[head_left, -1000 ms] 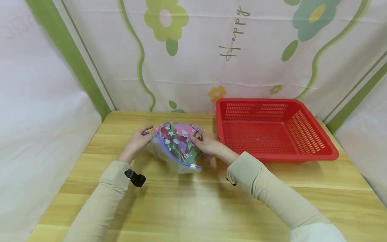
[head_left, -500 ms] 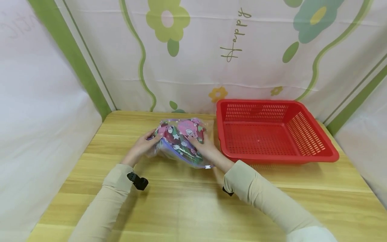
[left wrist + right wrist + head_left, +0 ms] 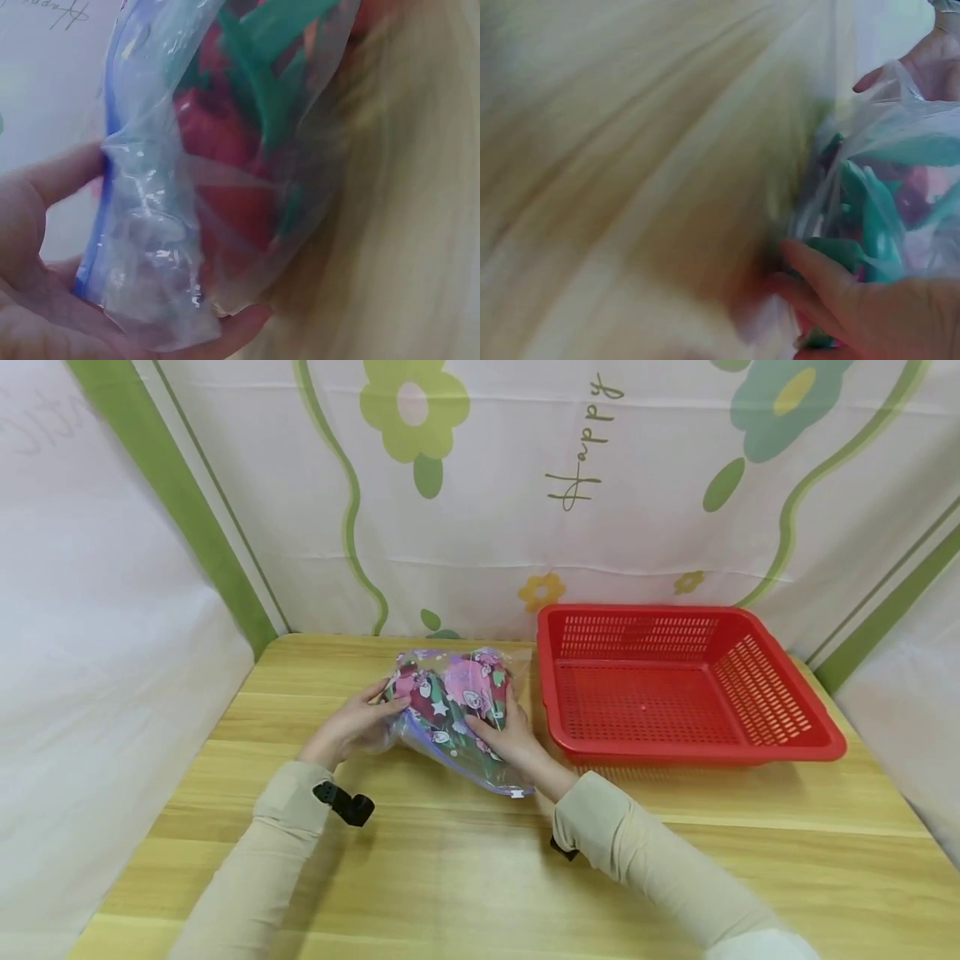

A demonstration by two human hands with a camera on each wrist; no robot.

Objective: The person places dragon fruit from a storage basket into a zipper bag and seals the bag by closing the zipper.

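Note:
A clear plastic slider bag (image 3: 450, 702) with a pink cartoon print lies in both hands above the table. Its purple zip edge faces the person, the white slider (image 3: 517, 793) at its right end. Red and green things (image 3: 232, 217) show through the plastic; their kind is unclear. The left hand (image 3: 352, 722) grips the bag's left side, thumb over the top, by the zip edge (image 3: 111, 82). On the right side, the right hand (image 3: 513, 739) holds the bag with its thumb across the print. Its fingers (image 3: 802, 300) reach under the bag.
A red plastic basket (image 3: 693, 750) with slotted walls stands just right of the bag. Wood-patterned table (image 3: 450, 877) stretches in front of the hands. A white printed cloth (image 3: 480, 527) hangs behind and at both sides.
The bag has turned so more of its print faces up, and its slider end has shifted right. The left hand has moved slightly right and brought its thumb over the bag.

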